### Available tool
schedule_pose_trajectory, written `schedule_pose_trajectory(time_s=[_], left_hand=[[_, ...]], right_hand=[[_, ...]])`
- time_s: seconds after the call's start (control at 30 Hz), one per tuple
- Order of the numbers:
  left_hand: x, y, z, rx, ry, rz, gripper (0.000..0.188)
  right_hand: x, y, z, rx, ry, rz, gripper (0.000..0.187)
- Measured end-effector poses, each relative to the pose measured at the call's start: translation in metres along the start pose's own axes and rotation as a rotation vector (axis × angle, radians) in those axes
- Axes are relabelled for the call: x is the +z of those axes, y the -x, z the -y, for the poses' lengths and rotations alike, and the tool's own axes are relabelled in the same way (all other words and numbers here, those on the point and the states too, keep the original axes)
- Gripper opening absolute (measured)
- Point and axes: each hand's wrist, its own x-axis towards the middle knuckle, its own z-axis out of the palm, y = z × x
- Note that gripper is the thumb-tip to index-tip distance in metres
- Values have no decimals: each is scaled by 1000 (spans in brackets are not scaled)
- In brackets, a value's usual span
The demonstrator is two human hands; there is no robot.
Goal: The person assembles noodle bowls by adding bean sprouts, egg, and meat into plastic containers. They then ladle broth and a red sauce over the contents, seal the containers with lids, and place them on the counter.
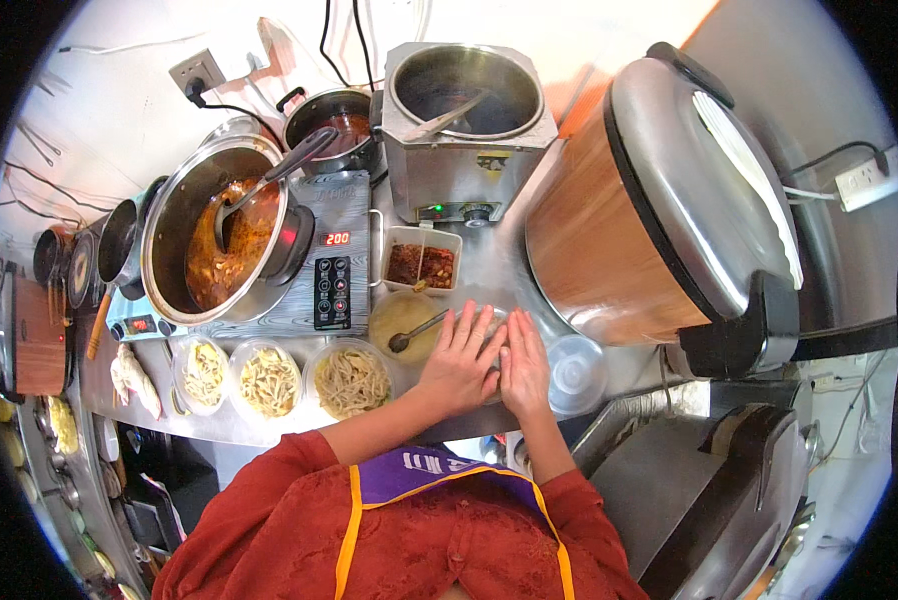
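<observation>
My left hand (461, 358) lies flat with its fingers stretched out and pointing away from me. Close beside it, my right hand (522, 364) is also flat, its fingers straight and close together. Both seem to rest over a round clear container or lid, mostly hidden under them. Just left of my fingers is a round dish of pale contents with a dark-handled spoon (417, 332) in it. Clear plastic tubs or lids (576, 374) sit to the right. Three tubs hold pale noodle-like strips; the nearest to my left hand is a round tub (349, 381).
An induction cooker (341, 215) carries a large pot (159, 240) of red-orange soup with a ladle (267, 180) in it. A chili tray (421, 262) stands below a steel heated well (457, 175). A big wood-patterned rice cooker (609, 220) takes up the right side.
</observation>
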Motion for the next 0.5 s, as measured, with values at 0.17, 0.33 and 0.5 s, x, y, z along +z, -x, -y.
schedule_pose_trajectory(time_s=[0.17,0.33,0.5], left_hand=[[-9,0,-3,-15,-12,54,71],[-42,1,-4,59,184,-60,70],[-103,79,17,-13,252,-215,52]], right_hand=[[-18,-19,-2,-98,170,-2,34],[6,-116,-24,259,-469,13,36],[64,-198,-57,670,-857,345,59]])
